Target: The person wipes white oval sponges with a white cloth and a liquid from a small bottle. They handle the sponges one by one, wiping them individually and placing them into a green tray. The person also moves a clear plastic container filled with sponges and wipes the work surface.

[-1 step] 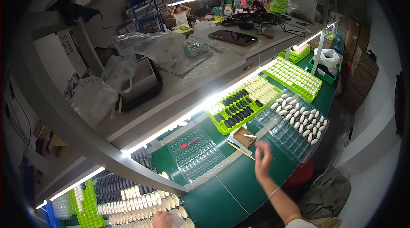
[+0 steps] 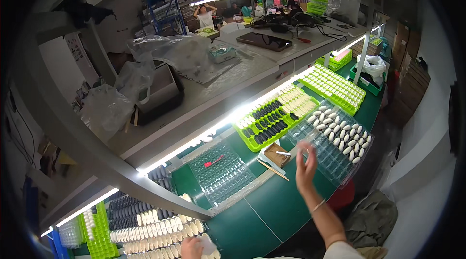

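Observation:
My right hand [image 2: 306,164] is raised over the near left part of a clear compartment tray [image 2: 326,159]. Its fingers are loosely bent and apart, their tips blurred, and nothing shows between them. White oval pieces [image 2: 345,136] fill the far and right part of that tray. At the lower edge, my left hand [image 2: 192,248] is closed on a whitish flat piece [image 2: 208,245], whose kind is unclear. Beneath and beside it lie rows of cream oval shells [image 2: 156,235], with black oval pieces [image 2: 128,208] behind them.
A green tray [image 2: 256,146] holds black and cream pieces; another green tray [image 2: 357,106] holds white ones. A small brown box [image 2: 275,156] and wooden sticks [image 2: 273,170] lie nearby. A red item [image 2: 213,161] rests on a clear tray [image 2: 228,184]. A metal post [image 2: 145,181] crosses the left side.
My right hand has moved right and up, away from the small brown box and over the clear tray. My left hand has shifted slightly right with the whitish flat piece.

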{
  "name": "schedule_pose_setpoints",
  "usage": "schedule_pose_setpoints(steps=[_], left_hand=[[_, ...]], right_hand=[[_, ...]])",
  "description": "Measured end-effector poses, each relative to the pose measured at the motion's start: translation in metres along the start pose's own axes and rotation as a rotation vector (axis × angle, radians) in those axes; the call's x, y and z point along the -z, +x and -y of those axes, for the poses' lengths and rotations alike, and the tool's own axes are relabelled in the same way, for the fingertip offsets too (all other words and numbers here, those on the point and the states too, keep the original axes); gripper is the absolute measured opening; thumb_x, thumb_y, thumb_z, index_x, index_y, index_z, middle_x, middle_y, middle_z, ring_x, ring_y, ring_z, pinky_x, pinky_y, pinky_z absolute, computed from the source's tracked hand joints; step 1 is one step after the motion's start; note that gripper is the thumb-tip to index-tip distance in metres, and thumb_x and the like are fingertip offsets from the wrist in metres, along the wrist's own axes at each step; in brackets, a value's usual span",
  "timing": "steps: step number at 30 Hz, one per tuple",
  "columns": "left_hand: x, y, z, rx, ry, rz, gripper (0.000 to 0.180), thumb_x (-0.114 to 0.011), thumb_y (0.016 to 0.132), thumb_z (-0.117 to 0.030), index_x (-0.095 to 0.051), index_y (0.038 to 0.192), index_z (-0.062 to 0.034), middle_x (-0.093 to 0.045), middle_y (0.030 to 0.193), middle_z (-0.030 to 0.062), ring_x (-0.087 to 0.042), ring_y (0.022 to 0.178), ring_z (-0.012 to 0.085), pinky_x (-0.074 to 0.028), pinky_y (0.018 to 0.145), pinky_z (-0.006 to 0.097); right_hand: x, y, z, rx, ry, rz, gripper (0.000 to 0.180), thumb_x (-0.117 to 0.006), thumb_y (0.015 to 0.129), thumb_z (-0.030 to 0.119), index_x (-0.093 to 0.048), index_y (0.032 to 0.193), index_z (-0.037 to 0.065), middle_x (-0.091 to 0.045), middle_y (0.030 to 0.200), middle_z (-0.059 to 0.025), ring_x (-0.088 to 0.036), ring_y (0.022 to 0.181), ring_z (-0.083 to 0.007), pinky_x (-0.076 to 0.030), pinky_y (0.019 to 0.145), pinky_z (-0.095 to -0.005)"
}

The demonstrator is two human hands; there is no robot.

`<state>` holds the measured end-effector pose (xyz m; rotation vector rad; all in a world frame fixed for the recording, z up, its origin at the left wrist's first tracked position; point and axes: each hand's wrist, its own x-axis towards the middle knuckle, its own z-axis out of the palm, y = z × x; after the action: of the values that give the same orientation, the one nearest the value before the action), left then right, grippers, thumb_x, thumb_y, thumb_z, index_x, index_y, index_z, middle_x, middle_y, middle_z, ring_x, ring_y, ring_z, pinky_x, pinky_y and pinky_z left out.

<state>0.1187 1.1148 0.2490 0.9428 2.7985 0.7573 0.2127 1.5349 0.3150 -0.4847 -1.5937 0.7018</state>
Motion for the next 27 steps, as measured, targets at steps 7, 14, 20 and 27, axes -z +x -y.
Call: schedule_pose_setpoints(steps=[7,14,20,27], left_hand=[[-0.118,0.059,-0.070,-0.334,0.031,0.071,0.023,-0.064,0.070,-0.007,-0.062,0.093,-0.0115,-0.054,0.102,0.0099,-0.051,0.096,0.0309,-0.050,0.076,0.039],[-0.180,0.091,-0.104,-0.351,-0.022,0.108,0.022,-0.063,0.071,-0.008,-0.063,0.093,-0.0097,-0.054,0.102,0.0107,-0.051,0.095,0.0299,-0.050,0.075,0.038],[-0.198,0.101,-0.121,-0.394,0.002,0.088,0.014,-0.060,0.073,-0.008,-0.063,0.087,-0.0068,-0.054,0.097,0.0130,-0.053,0.089,0.0309,-0.052,0.067,0.038],[-0.199,0.107,-0.126,-0.427,0.070,0.094,0.019,-0.063,0.071,-0.010,-0.060,0.089,-0.0053,-0.053,0.100,0.0142,-0.054,0.088,0.0307,-0.051,0.066,0.038]], right_hand=[[-0.081,0.267,0.100,0.509,-0.279,0.507,0.031,-0.058,0.080,0.038,-0.067,0.096,0.013,-0.065,0.098,-0.0052,-0.061,0.090,-0.0229,-0.044,0.082,-0.0371],[-0.132,0.302,0.092,0.359,-0.641,0.569,0.029,-0.060,0.078,0.038,-0.070,0.088,0.014,-0.066,0.090,-0.0076,-0.062,0.086,-0.0223,-0.045,0.078,-0.0346],[-0.087,0.327,0.121,-0.055,0.007,0.532,0.024,-0.059,0.083,0.023,-0.067,0.097,0.005,-0.063,0.082,-0.0054,-0.056,0.078,-0.0115,-0.042,0.072,-0.0260],[-0.026,0.302,0.144,-0.065,0.082,0.761,0.020,-0.054,0.086,0.017,-0.063,0.098,0.004,-0.060,0.088,-0.0001,-0.050,0.081,-0.0075,-0.039,0.074,-0.0236]])
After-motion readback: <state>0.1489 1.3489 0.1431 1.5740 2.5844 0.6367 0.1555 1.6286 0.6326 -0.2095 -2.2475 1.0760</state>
